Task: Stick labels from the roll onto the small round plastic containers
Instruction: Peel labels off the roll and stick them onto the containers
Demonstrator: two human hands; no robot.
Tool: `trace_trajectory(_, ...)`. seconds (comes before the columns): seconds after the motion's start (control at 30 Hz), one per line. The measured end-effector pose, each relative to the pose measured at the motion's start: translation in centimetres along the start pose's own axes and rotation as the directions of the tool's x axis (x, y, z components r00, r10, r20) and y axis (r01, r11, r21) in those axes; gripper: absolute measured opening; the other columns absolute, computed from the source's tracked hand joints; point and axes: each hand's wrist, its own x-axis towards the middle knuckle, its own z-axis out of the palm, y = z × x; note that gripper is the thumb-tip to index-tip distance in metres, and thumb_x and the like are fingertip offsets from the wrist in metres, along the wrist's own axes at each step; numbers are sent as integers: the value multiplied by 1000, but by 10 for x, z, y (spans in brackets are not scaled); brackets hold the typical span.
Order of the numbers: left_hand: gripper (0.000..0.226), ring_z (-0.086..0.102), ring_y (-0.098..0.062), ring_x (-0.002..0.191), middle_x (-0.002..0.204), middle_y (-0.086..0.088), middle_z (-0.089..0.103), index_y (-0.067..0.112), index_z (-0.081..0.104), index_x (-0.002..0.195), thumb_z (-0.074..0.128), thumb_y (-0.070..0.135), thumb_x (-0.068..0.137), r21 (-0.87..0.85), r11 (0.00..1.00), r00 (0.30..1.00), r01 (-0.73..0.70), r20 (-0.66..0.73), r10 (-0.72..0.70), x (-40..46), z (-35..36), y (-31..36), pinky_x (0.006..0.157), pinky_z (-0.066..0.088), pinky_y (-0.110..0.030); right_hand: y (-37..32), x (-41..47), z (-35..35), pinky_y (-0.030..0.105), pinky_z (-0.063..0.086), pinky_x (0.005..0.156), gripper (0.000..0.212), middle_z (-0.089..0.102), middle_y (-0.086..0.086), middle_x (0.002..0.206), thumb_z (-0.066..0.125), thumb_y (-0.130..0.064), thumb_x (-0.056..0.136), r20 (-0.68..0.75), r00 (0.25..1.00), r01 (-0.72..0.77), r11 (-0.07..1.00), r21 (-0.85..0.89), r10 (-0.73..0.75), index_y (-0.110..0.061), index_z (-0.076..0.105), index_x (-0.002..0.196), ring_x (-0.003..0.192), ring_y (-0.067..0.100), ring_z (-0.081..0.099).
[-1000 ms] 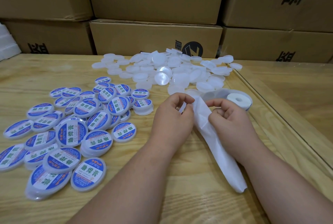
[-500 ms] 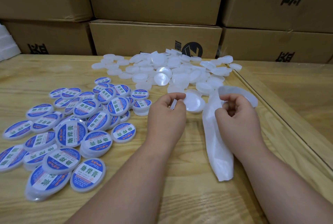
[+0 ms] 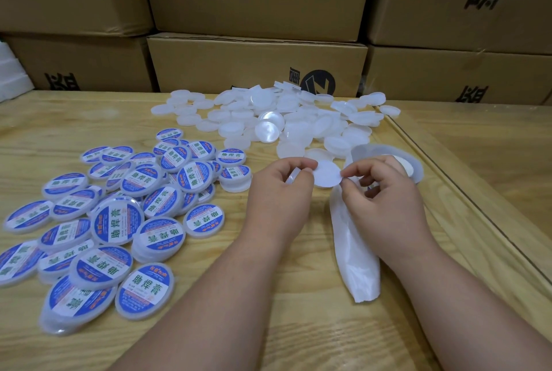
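**Label pinched, container in the other hand**

Between the two sets of fingertips: a round white label (image 3: 327, 174), seen from its blank side, held flat and facing up. Right hand (image 3: 385, 206) pinches the label's right edge between thumb and index finger; its other fingers are curled loosely underneath. Left hand (image 3: 283, 191) has thumb and index finger at the label's left edge, and its curled fingers also grip a small clear container (image 3: 294, 176), mostly hidden, only a sliver of rim shows beside the fingers. Can't tell if the label touches that container yet.

Under the right hand: white backing strip (image 3: 358, 257) trails from the fingers toward the camera, its free end lying on the wooden table (image 3: 298, 326). Just past the right knuckles: label roll (image 3: 407, 166) lying inside a clear round dish (image 3: 418, 170), roll partly hidden by the hand.

Beyond both sets of fingertips: heap of unlabelled white containers (image 3: 283, 122), overlapping, a few tilted on edge. Nearest ones sit just beyond the label.

Left of the left hand: spread of labelled containers (image 3: 119, 221), blue-and-white labels with green characters, many overlapping or stacked. Closest of them is near the left knuckles, not touching.

Far side of the table: stacked cardboard boxes (image 3: 257, 66) with black printed characters. White foam block (image 3: 12, 75) at the far left edge.
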Motion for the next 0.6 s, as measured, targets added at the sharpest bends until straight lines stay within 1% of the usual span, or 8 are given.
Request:
trace_trajectory(0.07,20,50,-5,51,66,18,60,32,77,84,64,18,89,-10,1000,1000,6,3,-6,0,0,-1,48,40,-13,0,0,0,5,39,70,26,54,-24,98,72,-16,86,7,1000,-6,1000,-5,6,-41,67,82,90,2,57)
trace_trajectory(0.17,20,50,-5,50,61,20,60,33,77,83,64,19,89,-23,1000,1000,12,16,-12,0,-1,-2,45,39,-13,-2,-1,0,12,40,71,23,54,-23,98,73,-18,85,14,1000,-26,1000,-6,26,-40,68,81,90,2,57)
trace_trajectory(0.27,14,54,-2,55,58,20,60,35,76,87,64,28,84,-48,999,999,-2,44,4,-2,-3,0,47,40,-12,-3,-1,-1,8,40,69,21,56,-18,98,72,-16,84,13,999,-42,999,-8,42,-36,68,80,90,0,56)
trace_trajectory(0.37,26,55,-13,57,71,8,69,30,68,101,56,28,78,-164,986,994,-26,101,43,-1,-6,3,46,40,-22,-5,-2,-1,4,39,70,22,58,-15,102,72,-13,84,1,998,-61,998,35,61,-33,66,77,83,-4,54)
trace_trajectory(0.43,32,53,-21,53,78,-3,70,22,59,101,45,23,72,-304,953,991,13,129,28,1,-10,4,40,36,-25,-8,-2,-2,6,40,72,23,58,-14,107,72,-10,84,-7,996,-83,993,89,84,-30,67,76,82,-3,54)
trace_trajectory(0.53,30,55,-26,49,83,-10,69,14,53,95,38,21,70,-459,882,985,103,167,-28,3,-13,6,36,38,-22,-8,-1,-4,28,47,88,14,59,-11,115,70,-7,84,7,993,-119,974,194,120,-20,69,79,95,7,58)
trace_trajectory(0.57,26,58,-27,50,87,-10,69,13,53,94,38,21,74,-478,870,985,120,169,-43,4,-13,5,35,41,-23,-9,-1,-5,33,46,92,6,59,-10,118,70,-11,83,17,991,-131,963,234,131,-17,70,80,101,9,59)
trace_trajectory(0.6,22,61,-26,53,91,-11,69,13,54,95,38,20,83,-487,863,984,130,168,-53,5,-12,5,35,43,-25,-10,-1,-6,34,46,93,4,60,-10,121,68,-17,79,29,990,-143,954,265,140,-15,70,81,107,10,59)
